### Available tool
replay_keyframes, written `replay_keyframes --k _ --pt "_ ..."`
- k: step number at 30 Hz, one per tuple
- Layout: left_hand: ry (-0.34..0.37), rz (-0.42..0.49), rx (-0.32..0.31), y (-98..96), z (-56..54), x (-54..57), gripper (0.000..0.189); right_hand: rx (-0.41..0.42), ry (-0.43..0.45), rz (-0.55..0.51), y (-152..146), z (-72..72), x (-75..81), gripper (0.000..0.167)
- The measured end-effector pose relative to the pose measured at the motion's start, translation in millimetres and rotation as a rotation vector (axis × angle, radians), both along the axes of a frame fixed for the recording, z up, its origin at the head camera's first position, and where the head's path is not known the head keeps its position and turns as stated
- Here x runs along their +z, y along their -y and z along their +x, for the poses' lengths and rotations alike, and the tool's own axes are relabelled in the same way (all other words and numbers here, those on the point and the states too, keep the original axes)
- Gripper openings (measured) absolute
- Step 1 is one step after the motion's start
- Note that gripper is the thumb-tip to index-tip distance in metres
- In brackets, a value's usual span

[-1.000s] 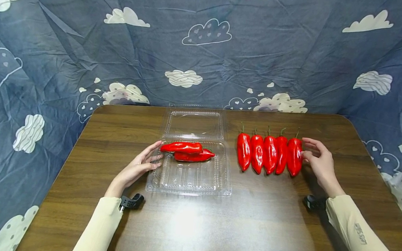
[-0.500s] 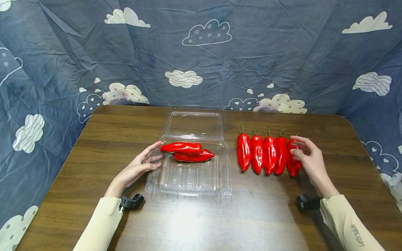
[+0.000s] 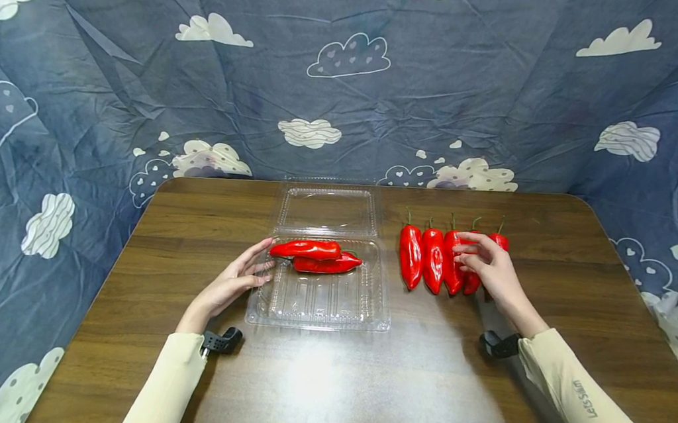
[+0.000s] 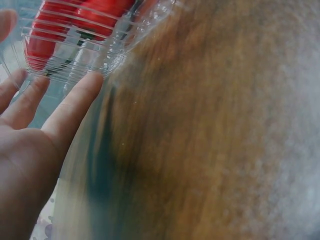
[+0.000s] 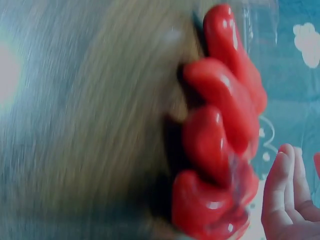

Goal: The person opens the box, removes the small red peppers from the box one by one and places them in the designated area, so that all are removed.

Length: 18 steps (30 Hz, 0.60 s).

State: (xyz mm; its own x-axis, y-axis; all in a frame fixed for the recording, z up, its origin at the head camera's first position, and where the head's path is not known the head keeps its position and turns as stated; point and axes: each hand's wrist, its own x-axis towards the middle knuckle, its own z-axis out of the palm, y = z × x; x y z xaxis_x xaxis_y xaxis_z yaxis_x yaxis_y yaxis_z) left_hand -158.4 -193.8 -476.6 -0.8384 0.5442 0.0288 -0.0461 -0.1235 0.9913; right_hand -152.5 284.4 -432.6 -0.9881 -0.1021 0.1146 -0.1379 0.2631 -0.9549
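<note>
Two red peppers (image 3: 312,249) lie crosswise in the back of a clear plastic container (image 3: 317,321) whose lid (image 3: 327,210) is folded open behind it. At its left side my left hand (image 3: 225,289) rests with spread, extended fingers; in the left wrist view the fingertips touch the ribbed wall (image 4: 107,65). Several red peppers (image 3: 410,257) stand in a row to the right, green stems pointing away. Over the right part of that row hovers my right hand (image 3: 492,273), fingers loosely extended, holding nothing. It partly hides the rightmost pepper (image 3: 501,240) and its neighbours.
The brown wooden table (image 3: 420,390) has a bright light reflection near its front. A blue cloth (image 3: 347,106) with cloud prints hangs behind and beside the table.
My right hand has moved left from beside the rightmost pepper to above the middle-right of the row. Left hand, container and peppers have stayed in place.
</note>
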Motion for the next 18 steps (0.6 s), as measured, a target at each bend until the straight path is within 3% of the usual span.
replay_keyframes --k 18 --pt "0.006 -0.005 0.002 0.1 0.1 0.1 0.075 0.177 0.02 -0.072 55.9 0.6 8.9 0.038"
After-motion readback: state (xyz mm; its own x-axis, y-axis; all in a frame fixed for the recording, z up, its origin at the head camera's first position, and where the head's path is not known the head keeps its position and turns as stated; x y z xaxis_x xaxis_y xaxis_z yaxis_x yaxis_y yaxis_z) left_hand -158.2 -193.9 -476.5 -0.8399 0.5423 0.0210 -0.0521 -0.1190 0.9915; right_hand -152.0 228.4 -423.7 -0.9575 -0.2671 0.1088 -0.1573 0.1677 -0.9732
